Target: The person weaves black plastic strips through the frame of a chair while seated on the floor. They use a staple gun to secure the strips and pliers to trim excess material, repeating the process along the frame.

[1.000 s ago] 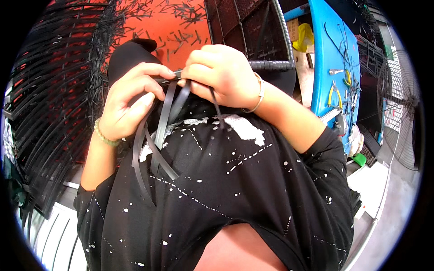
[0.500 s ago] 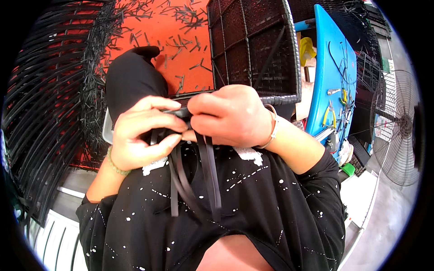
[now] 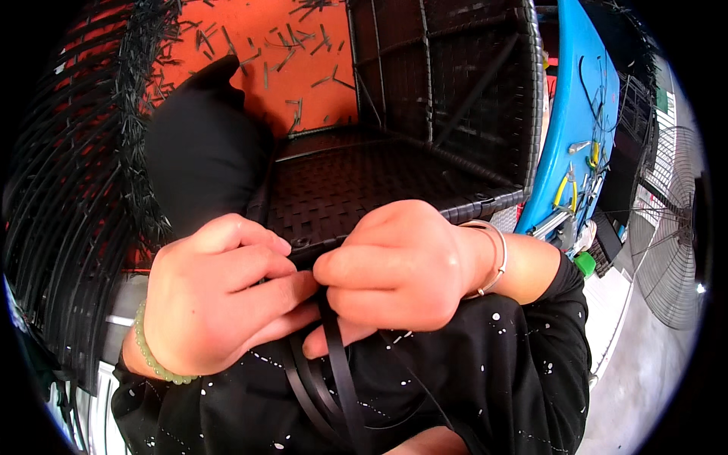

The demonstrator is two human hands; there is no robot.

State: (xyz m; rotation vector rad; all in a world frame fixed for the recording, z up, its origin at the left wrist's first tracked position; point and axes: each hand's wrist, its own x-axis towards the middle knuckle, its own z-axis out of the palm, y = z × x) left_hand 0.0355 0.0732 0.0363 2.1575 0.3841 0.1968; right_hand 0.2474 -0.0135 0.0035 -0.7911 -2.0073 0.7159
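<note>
A dark woven wicker piece [image 3: 326,189] lies in front of me with its near edge at my lap. My right hand [image 3: 398,265], with a bangle on its wrist, is closed in a pinch at that edge. A flat black strip [image 3: 345,371] hangs down from under its fingers. Curled over the same edge, my left hand [image 3: 220,292] almost meets the right one. The left fingertips are partly hidden, and what they grip cannot be made out. More black strips [image 3: 303,387] dangle below the hands against my dark, white-speckled top.
Bundled black curved rods [image 3: 68,167] stand on the left. Strip offcuts litter the orange floor [image 3: 265,76] ahead. A gridded wicker panel [image 3: 470,83] rises ahead to the right. Beyond it, a blue table [image 3: 565,114] carries yellow-handled pliers [image 3: 565,189]. A wire-caged fan [image 3: 671,227] stands far right.
Both hands have come lower and nearer to me, with my left hand turned more over the edge. More of the woven surface shows ahead of them, as the view has shifted.
</note>
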